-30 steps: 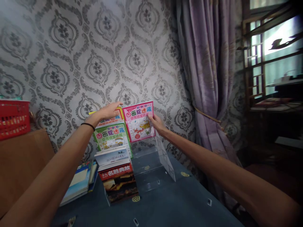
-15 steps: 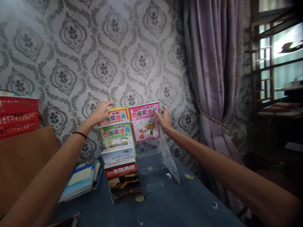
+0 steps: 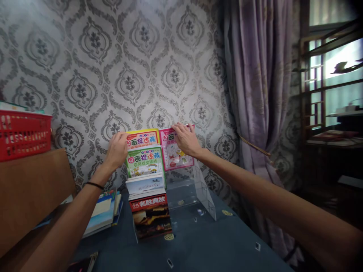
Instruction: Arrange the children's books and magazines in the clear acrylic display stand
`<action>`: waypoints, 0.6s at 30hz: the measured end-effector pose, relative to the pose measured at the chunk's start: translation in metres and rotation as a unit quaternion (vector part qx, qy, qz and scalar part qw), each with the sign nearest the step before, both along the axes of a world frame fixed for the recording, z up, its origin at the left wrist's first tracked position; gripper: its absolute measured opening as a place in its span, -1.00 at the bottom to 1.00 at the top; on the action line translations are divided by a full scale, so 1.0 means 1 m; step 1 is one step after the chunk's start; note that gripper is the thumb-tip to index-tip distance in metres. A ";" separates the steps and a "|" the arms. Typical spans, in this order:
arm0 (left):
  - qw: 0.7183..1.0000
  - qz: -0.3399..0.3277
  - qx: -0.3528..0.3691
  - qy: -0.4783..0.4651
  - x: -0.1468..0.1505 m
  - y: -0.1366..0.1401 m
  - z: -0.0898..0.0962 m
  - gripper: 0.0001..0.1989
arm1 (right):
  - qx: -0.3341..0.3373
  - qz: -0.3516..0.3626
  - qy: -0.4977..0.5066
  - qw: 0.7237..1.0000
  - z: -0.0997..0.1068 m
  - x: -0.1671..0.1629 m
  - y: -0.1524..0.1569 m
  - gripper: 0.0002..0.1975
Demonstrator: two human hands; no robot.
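Observation:
A clear stepped book rack (image 3: 205, 192) stands on the table, with books filling its left column. My left hand (image 3: 117, 150) has its fingers curled at the left edge of the yellow-bordered book (image 3: 144, 139), at the back. My right hand (image 3: 185, 139) is closed over the top of the pink book (image 3: 173, 160) beside it, its fingers covering part of the cover. In front of the yellow one stand a green book (image 3: 145, 160), a pale blue-white book (image 3: 146, 185) and a dark book with a red title band (image 3: 151, 217). My left fingertips are partly hidden.
A red plastic basket (image 3: 25, 134) sits on a brown box (image 3: 34, 189) at left. Several books (image 3: 102, 213) lie stacked near it on the dark blue tablecloth (image 3: 221, 245). Patterned wallpaper rises behind; a purple curtain (image 3: 258, 94) hangs at right beside a shelf.
My right hand has moved left from the pink book's right edge onto its top. My left hand has lowered, its fingers curling in at the yellow book's edge. The view has shifted slightly.

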State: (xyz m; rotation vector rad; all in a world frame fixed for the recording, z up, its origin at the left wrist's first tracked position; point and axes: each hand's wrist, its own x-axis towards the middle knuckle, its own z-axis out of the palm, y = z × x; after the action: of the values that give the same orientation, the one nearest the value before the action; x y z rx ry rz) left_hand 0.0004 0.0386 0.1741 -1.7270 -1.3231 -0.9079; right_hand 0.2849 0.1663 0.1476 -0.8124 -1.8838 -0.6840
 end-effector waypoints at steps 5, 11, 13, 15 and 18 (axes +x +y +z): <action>1.000 -0.005 -0.005 -0.012 -0.013 -0.004 -0.011 -0.61 | -0.008 0.000 -0.003 1.000 0.003 0.000 0.003 -0.56; 0.998 -0.019 -0.011 -0.060 -0.021 -0.027 -0.042 -0.64 | -0.004 0.045 0.045 0.998 -0.009 -0.002 -0.028 -0.54; 0.997 -0.020 -0.019 -0.068 -0.023 -0.041 -0.061 -0.65 | 0.017 0.105 0.064 0.992 -0.033 -0.004 -0.051 -0.60; 0.997 -0.017 -0.031 -0.068 -0.029 -0.055 -0.085 -0.66 | 0.027 0.203 0.041 0.978 -0.069 -0.008 -0.080 -0.70; 0.996 -0.001 -0.058 -0.064 -0.052 -0.072 -0.128 -0.65 | -0.006 0.366 -0.042 0.930 -0.140 -0.015 -0.126 -0.72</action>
State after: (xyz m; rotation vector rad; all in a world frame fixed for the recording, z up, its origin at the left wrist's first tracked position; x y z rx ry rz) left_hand -0.0511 -0.0332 0.0464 -1.7820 -1.4843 -0.9742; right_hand 0.2696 0.0407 0.0078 -0.0441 -2.0686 -0.2336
